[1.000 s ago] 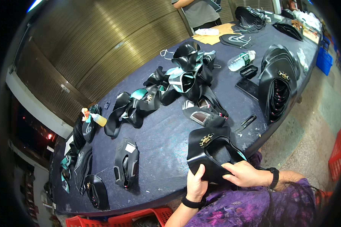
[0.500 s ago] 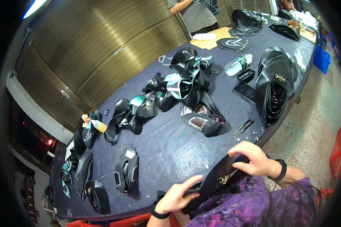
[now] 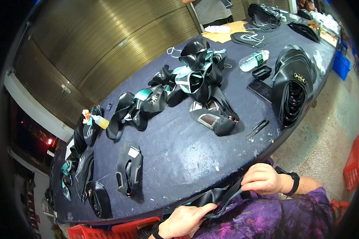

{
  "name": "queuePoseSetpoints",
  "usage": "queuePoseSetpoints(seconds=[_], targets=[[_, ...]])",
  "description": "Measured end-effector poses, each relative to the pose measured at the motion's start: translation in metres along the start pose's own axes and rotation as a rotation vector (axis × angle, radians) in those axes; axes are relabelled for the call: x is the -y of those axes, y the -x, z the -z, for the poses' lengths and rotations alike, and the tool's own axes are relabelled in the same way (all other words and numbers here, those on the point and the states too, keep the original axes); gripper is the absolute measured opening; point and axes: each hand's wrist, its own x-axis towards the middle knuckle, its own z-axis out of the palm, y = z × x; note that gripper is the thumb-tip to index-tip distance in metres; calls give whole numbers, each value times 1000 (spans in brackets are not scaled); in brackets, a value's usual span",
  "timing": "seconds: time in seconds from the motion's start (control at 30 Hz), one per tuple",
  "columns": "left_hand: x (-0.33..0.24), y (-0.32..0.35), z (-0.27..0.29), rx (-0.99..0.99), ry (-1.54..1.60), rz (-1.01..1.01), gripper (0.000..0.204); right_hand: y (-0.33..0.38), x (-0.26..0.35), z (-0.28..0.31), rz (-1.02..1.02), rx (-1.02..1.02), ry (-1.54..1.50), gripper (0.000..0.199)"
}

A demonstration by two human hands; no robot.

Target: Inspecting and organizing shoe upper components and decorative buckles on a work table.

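Observation:
At the table's near edge I hold a black leather shoe upper point(image 3: 212, 196) between both hands. My left hand point(image 3: 185, 220) grips its left end, thumb on top. My right hand point(image 3: 262, 179) is closed on the other end, fingers curled around the edge. The piece's opening and a folded rim face up; its underside is hidden. Beyond my right hand, small dark thread snips point(image 3: 259, 127) lie on the table point(image 3: 175, 167). Past them sits a stack of nested black uppers point(image 3: 293, 85) with a gold-coloured buckle.
A loose heap of black and teal uppers point(image 3: 195, 81) fills the table's middle. Farther right are a water bottle point(image 3: 254, 61) and a phone point(image 3: 261, 90). A single upper point(image 3: 129, 169) lies to the left. Red crates point(image 3: 111, 230) stand below the near edge. Another person point(image 3: 213, 12) stands across the table.
Both hands have come lower and closer to my body. The upper has turned: its gold-coloured ornament no longer shows, and its opening now faces up. My right hand's fingers have closed in.

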Motion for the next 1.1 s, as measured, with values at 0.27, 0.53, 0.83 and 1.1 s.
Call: queuePoseSetpoints(seconds=[0.27,0.53,0.83,1.1], targets=[[17,9,-12,20,68,-260,21,15,18,1,59,-57,145,14],[4,7,-16,78,-75,-174,24,18,20,-3,-99,47,50,22],[6,13,-21,7,-234,-95,44,28,15,-13,-182,58,-71,18],[23,12,-11,-150,-247,-357,42,13,13,5,-208,51,-165,19]])
